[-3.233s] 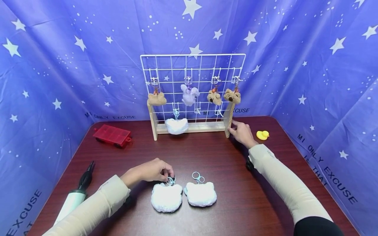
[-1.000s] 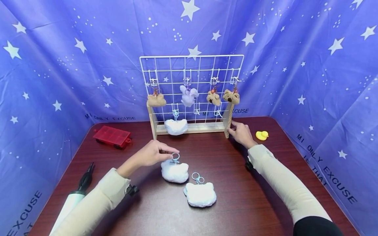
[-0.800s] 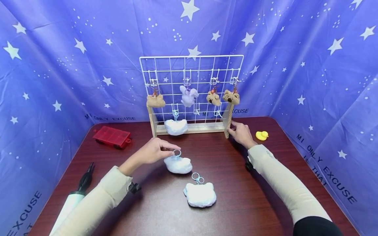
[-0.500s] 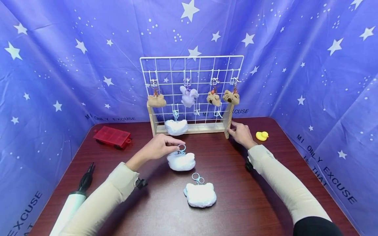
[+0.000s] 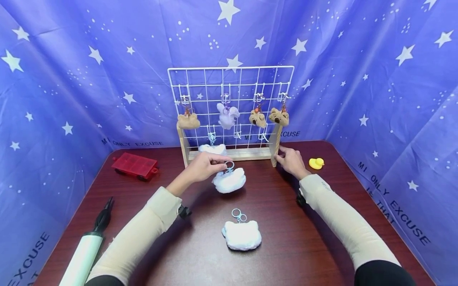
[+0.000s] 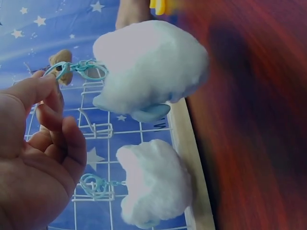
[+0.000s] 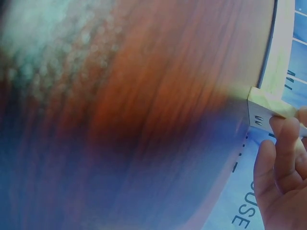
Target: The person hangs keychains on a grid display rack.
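Observation:
By its light-blue key ring, my left hand (image 5: 204, 166) pinches a white plush keychain (image 5: 229, 181), which hangs tilted in front of the rack. In the left wrist view, thumb and finger hold the ring, and the plush body (image 6: 153, 62) swings free of the palm. My right hand (image 5: 291, 162) grips the right wooden post (image 5: 277, 145) of the white wire-grid rack (image 5: 247, 154). Behind my left hand, a second white plush keychain (image 5: 212, 149) hangs on a lower hook, partly hidden. A third white plush keychain (image 5: 243, 235) lies on the table, rings pointing toward the rack.
Along the rack's upper row hang a tan plush (image 5: 188, 121), a lilac plush (image 5: 228, 116) and two brown plush keychains (image 5: 279, 116). Lower hooks (image 5: 237, 134) stick out bare. A red toy trailer (image 5: 135, 166), a hand pump (image 5: 84, 250) and a yellow duck (image 5: 316, 163) sit around the table.
My left hand has lifted the left-hand white plush keychain off the table and carried it forward and right toward the rack. My right hand has stayed on the post.

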`<state>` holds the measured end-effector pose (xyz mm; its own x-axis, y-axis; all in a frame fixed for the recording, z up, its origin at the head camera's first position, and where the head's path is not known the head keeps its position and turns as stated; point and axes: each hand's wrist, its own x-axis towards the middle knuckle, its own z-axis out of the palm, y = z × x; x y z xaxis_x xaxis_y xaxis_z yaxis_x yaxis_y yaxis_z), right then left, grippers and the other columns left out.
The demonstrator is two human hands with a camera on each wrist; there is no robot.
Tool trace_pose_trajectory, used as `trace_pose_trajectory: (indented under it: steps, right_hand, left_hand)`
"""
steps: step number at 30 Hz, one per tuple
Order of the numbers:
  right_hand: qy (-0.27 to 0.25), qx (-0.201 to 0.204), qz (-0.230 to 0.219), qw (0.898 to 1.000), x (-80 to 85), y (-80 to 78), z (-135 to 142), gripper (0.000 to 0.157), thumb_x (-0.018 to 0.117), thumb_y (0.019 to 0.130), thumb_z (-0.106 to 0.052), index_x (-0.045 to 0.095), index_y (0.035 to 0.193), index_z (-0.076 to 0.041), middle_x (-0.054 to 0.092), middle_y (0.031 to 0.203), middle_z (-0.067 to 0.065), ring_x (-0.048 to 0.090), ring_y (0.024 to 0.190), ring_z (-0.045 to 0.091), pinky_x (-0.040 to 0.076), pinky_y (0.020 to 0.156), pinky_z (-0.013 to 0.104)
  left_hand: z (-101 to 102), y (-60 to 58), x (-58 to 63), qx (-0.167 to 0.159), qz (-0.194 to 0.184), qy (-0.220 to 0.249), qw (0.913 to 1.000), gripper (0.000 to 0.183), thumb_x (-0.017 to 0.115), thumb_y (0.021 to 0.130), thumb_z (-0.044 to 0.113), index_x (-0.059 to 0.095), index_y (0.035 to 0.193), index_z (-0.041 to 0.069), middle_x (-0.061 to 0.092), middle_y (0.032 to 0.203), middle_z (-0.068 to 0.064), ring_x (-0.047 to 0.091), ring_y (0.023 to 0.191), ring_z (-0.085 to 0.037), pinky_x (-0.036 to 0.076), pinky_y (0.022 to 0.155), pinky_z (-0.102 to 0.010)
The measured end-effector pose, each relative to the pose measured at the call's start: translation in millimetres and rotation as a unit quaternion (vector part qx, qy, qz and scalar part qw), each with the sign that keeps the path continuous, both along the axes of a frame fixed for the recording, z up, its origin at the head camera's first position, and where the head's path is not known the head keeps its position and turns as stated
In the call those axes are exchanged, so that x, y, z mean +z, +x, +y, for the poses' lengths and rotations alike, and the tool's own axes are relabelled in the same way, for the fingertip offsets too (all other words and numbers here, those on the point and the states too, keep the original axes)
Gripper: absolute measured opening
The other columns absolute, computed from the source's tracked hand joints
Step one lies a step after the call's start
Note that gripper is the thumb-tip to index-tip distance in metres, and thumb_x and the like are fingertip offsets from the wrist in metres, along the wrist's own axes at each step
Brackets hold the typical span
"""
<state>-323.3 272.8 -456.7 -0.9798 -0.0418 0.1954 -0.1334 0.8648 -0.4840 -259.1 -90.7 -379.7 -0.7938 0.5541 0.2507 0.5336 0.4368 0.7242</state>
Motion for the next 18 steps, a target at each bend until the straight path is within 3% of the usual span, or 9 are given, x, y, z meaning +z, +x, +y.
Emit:
trace_pose_trajectory:
  steps: [4,9,14,18]
  right_hand:
    - [0.0,0.002,0.007,1.0,-0.9,-0.8,0,0.052,0.068,0.098,-0.03,0.057,0.146,-0.016,0.079,0.087,0.009,0.072,0.077,0.023,0.059,0.076,0.044]
    - [0.0,0.004,0.014,1.0,-0.9,-1.4,0,0.052,0.068,0.097,-0.03,0.058,0.146,-0.016,0.079,0.086,0.009,0.072,0.077,0.024,0.059,0.077,0.045]
    - [-0.001,0.001,0.008,1.0,-1.2,-1.1,1,0.053,0.068,0.098,-0.03,0.056,0.147,-0.015,0.079,0.086,0.008,0.071,0.076,0.021,0.059,0.078,0.045]
    - [0.0,0.0,0.001,1.0,-0.5,-0.1,0,0.053,0.068,0.098,-0.03,0.056,0.147,-0.014,0.079,0.086,0.008,0.07,0.073,0.02,0.059,0.074,0.043]
  left_hand:
    - [5,-4.8,4.1,0.005,0.01,0.0,0.9999,0.025,0.07,0.095,0.013,0.078,0.119,0.016,0.072,0.072,-0.001,0.05,0.056,-0.004,0.036,0.046,-0.017]
    - [10,-9.7,8.4,0.008,0.015,-0.008,0.9998,0.026,0.07,0.096,0.014,0.077,0.12,0.018,0.071,0.07,-0.003,0.048,0.053,-0.005,0.034,0.045,-0.017]
    - [16,-16.6,10.0,0.017,0.021,-0.013,0.9995,0.025,0.07,0.097,0.018,0.077,0.121,0.02,0.077,0.079,-0.002,0.048,0.053,-0.005,0.031,0.045,-0.018]
    - [20,-20.9,10.3,0.022,0.023,-0.015,0.9994,0.026,0.071,0.097,0.02,0.076,0.122,0.018,0.078,0.082,-0.003,0.053,0.057,-0.005,0.035,0.048,-0.019]
